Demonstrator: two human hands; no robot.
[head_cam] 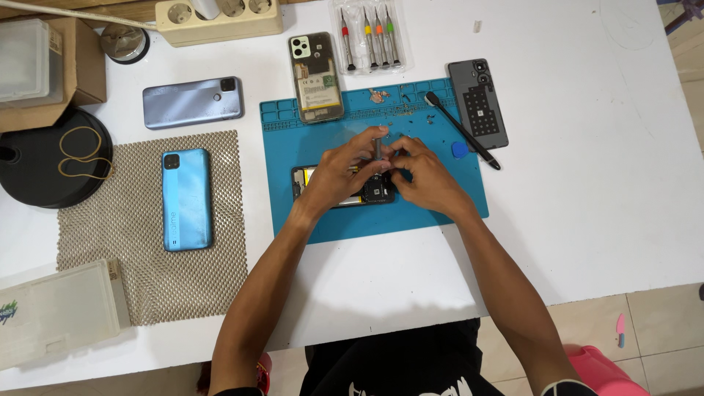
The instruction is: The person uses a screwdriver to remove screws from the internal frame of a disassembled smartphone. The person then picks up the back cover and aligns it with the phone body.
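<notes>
Fingers point(370, 139) of the left hand point(341, 172) and right hand point(425, 176) are pinched round a small upright tool point(378, 147), held over the opened phone point(345, 183), which is laid lengthwise left-to-right on the blue mat point(293, 220), directly beneath both hands.

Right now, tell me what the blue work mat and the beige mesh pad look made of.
Blue work mat: likely silicone or soft rubber, matte, with moulded compartments along its top edge. Beige mesh pad: probably foam-coated anti-slip netting, its open grid showing through. Both hands, left and right, work above the blue one.
</notes>
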